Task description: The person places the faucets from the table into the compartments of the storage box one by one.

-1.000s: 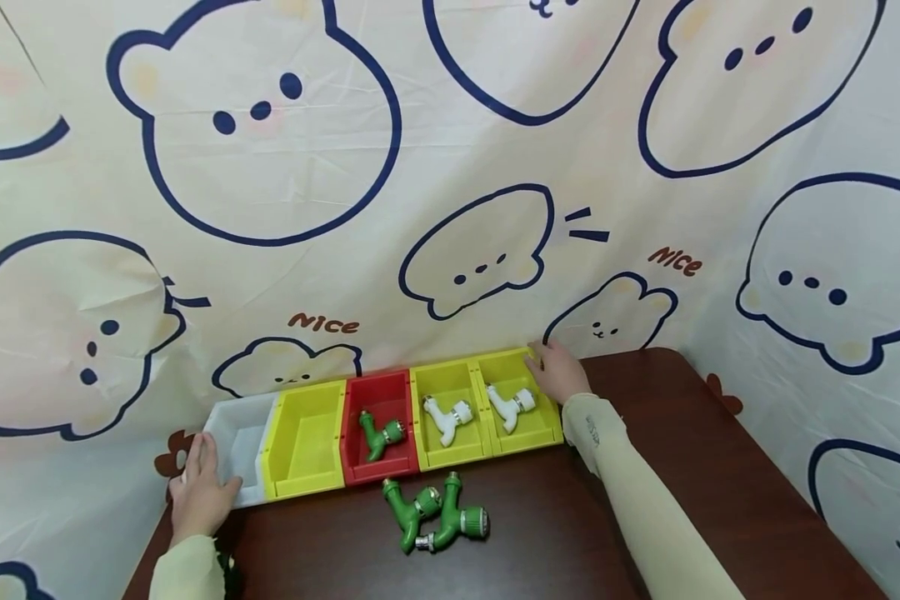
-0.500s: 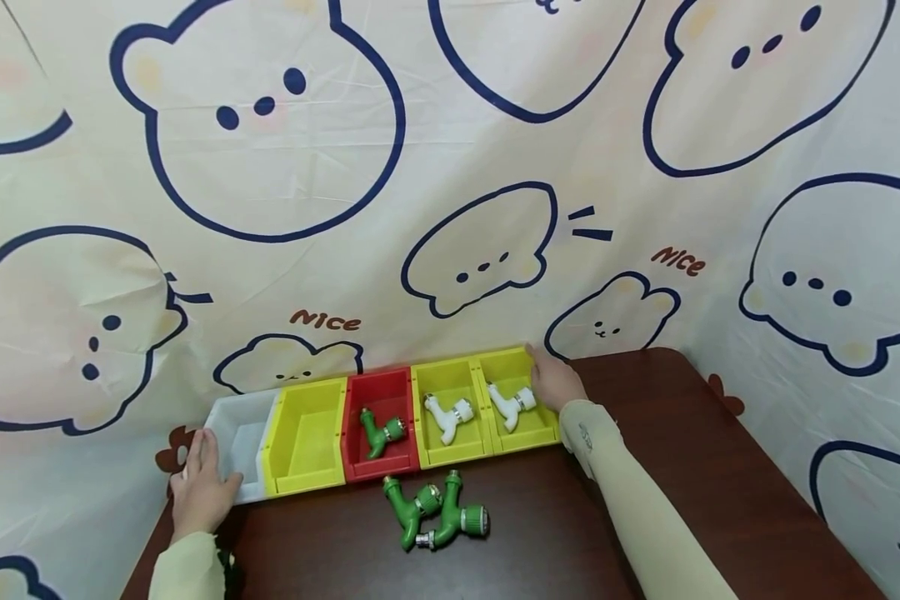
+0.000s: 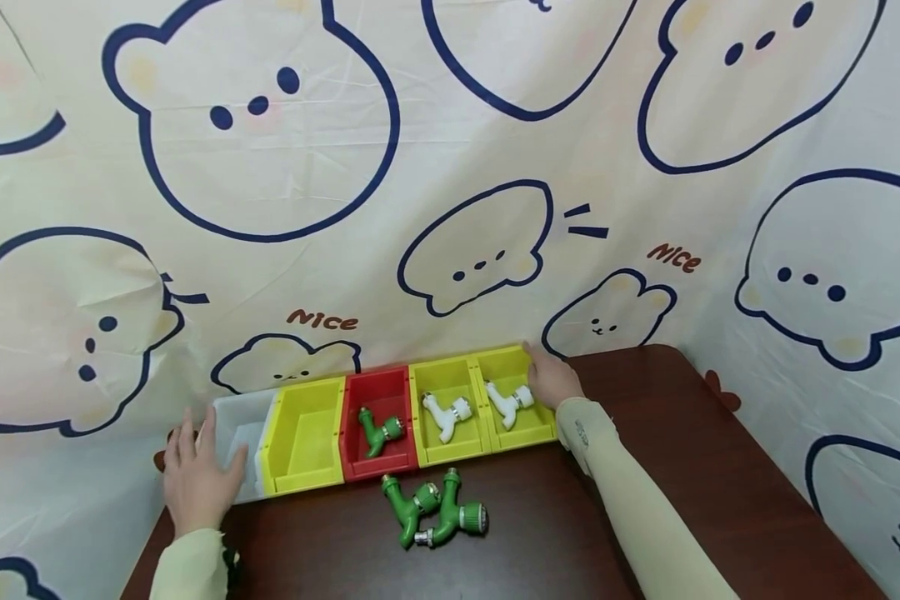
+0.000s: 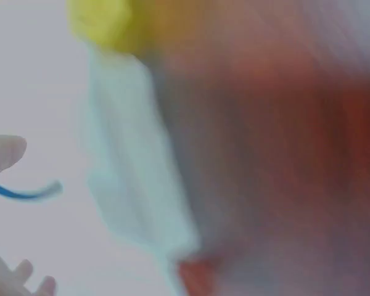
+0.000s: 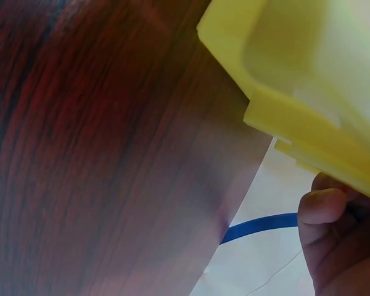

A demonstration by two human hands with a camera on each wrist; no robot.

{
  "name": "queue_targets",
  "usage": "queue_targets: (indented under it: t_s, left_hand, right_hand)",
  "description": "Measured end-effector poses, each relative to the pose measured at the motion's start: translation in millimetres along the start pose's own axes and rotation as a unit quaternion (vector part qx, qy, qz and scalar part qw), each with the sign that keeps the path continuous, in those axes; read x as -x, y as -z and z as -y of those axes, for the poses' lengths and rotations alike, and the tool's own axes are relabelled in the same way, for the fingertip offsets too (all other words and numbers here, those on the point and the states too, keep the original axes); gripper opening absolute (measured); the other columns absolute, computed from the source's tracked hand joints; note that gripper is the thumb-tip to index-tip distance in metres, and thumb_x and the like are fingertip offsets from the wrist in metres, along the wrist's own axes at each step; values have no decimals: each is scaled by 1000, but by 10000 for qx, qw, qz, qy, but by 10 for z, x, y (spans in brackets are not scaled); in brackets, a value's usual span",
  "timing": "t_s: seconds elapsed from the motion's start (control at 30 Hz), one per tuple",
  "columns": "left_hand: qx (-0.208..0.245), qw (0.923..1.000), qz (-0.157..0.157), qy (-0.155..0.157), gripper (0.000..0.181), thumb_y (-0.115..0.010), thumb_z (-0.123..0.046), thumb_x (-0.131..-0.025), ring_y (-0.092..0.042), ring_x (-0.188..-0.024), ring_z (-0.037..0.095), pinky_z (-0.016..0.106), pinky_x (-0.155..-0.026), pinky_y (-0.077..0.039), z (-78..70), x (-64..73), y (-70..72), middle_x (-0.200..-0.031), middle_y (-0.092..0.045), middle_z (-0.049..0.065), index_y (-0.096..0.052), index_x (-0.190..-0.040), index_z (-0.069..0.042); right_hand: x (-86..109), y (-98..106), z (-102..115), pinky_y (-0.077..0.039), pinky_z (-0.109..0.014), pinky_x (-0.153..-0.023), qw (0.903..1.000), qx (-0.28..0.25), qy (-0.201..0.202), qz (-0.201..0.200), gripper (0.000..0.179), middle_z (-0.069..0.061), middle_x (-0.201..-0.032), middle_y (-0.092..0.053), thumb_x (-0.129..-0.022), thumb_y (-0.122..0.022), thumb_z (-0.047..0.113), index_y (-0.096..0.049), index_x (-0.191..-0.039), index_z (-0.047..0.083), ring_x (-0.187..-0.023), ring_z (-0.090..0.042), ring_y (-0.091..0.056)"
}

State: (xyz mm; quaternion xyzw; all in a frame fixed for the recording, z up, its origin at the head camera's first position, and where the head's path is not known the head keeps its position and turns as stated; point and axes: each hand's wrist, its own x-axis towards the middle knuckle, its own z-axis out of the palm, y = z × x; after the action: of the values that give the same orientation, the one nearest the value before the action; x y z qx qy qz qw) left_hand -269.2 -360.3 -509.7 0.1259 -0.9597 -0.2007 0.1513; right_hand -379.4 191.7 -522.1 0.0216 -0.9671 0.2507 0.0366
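Observation:
My left hand (image 3: 202, 483), fingers spread, is beside the white bin (image 3: 243, 437) at the row's left end; whether it touches the bin is unclear. A thumb (image 4: 5, 151) shows at the edge of the blurred left wrist view. My right hand (image 3: 553, 379) touches the outer side of the rightmost yellow bin (image 3: 542, 429), near its far corner. In the right wrist view its thumb (image 5: 324, 205) lies against the yellow wall (image 5: 333, 139). White taps (image 3: 447, 417) lie singly in the two right-hand yellow bins. A green tap (image 3: 379, 432) lies in the red bin (image 3: 355, 467).
Another yellow bin (image 3: 306, 437) stands between the white and red bins. Two green taps (image 3: 450, 512) lie on the dark wooden table (image 3: 330, 550) in front of the row. A printed cloth (image 3: 465, 150) hangs right behind the bins.
My left hand has lifted and spread its fingers off the white bin's left edge. My right hand has drawn in to the right end, and the rightmost yellow bin has shifted slightly left.

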Motion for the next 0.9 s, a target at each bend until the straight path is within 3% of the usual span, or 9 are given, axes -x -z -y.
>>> queue_targets:
  t_s: [0.1,0.17,0.23,0.33,0.47,0.57,0.63,0.8,0.9]
  left_hand:
    - [31,9964,-528,-666,86,-64,-28,-99,-12,-154,49,72,-121,-17,-352,75,62,-176,-1,15,-13,-168,-20]
    - [0,9892,-750,-1258,86,-67,-28,-97,-20,-152,47,70,-120,-22,-616,134,58,-175,-9,15,-17,-168,-22]
    - [-31,9772,-856,-1944,87,-71,-29,-95,-28,-149,46,68,-118,-29,-866,208,11,-172,-20,15,-22,-167,-22]
    - [111,9576,-678,-2798,90,-77,-31,-91,-37,-146,43,66,-112,-39,-1203,358,-84,-168,-33,14,-27,-165,-23]
    - [325,9249,-89,-3786,89,-79,-35,-90,-46,-144,35,60,-109,-48,-1518,593,-229,-164,-42,7,-31,-164,-25]
    - [222,8941,485,-4446,85,-77,-40,-92,-51,-142,30,55,-107,-52,-1687,801,-363,-162,-46,2,-34,-163,-28]
    - [52,8728,923,-4792,82,-75,-44,-93,-53,-140,28,53,-105,-53,-1787,947,-453,-162,-47,-1,-35,-163,-30]
    - [-281,8240,2186,-5220,84,-74,-50,-92,-51,-142,27,53,-109,-50,-1951,1216,-633,-162,-47,-4,-31,-163,-35]
    - [-509,8095,2507,-5285,78,-77,-48,-91,-51,-142,30,54,-111,-47,-1994,1283,-707,-155,-55,-6,-40,-159,-35]
  right_hand:
    - [-19,-19,-12,-52,-41,-79,10000,41,57,-19,53,-9,-155,-55,-110,-40,21,-36,-163,21,-81,-23,-61]
    - [-28,-28,-24,-51,-40,-76,10000,53,67,-26,53,-9,-155,-56,-110,-40,21,-36,-162,22,-76,-22,-60]
    - [-33,-26,-33,-51,-39,-74,9999,80,85,-26,52,-10,-153,-57,-110,-40,21,-37,-162,21,-76,-21,-59]
    - [-33,-10,-31,-50,-37,-69,9999,87,66,6,53,-10,-151,-58,-110,-41,21,-36,-162,21,-71,-21,-58]
    - [-20,19,7,-48,-36,-68,9999,110,32,50,53,-9,-153,-57,-110,-41,22,-36,-162,22,-73,-20,-58]
    - [-14,26,23,-48,-35,-67,9999,155,26,54,53,-9,-151,-59,-110,-41,22,-37,-162,21,-73,-19,-58]
    - [-19,23,18,-46,-35,-63,9998,175,30,43,53,-10,-139,-67,-110,-40,22,-36,-162,21,-68,-20,-55]
    - [-27,15,12,-42,-33,-56,9997,242,41,4,53,-9,-97,-70,-110,-39,22,-36,-162,21,-60,-20,-49]
    - [-14,11,17,-42,-33,-56,9997,226,26,-13,53,-11,-101,-72,-110,-39,22,-37,-162,21,-61,-20,-49]
